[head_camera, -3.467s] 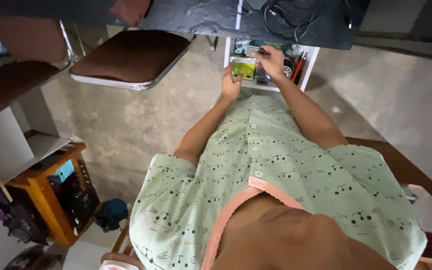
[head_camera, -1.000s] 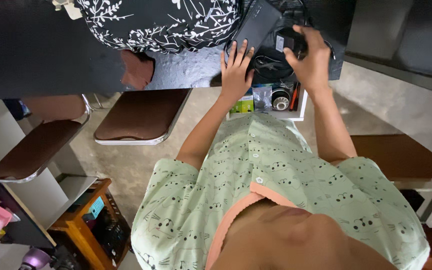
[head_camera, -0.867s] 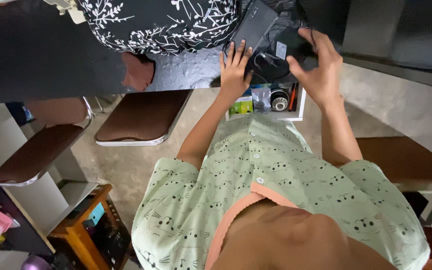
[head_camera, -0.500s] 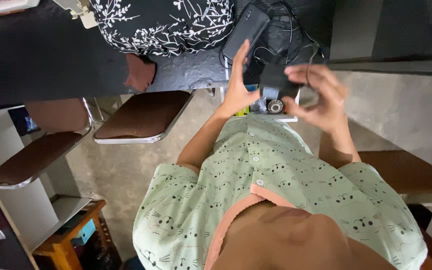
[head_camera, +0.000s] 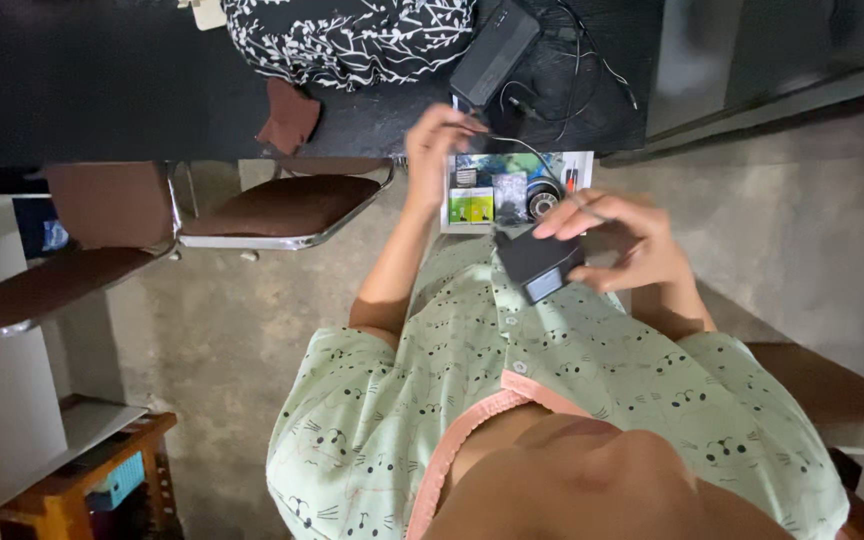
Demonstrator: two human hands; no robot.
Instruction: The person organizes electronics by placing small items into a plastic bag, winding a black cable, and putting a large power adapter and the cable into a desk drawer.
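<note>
Gripping small black box [head_camera: 540, 265] in right hand [head_camera: 620, 243], held over green shirt [head_camera: 592, 370]. Left hand [head_camera: 432, 140] pinching thin cable [head_camera: 512, 140] near black desk [head_camera: 102, 80] edge. White tray [head_camera: 582, 165] of small items between hands.

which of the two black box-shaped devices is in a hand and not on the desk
The small black adapter, held in the right hand over the green shirt. The longer black box lies on the dark desk, untouched.

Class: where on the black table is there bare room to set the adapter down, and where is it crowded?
Bare: the table left of the patterned cloth. Crowded: the right end, with power bank and cables; the drawer is full.
</note>
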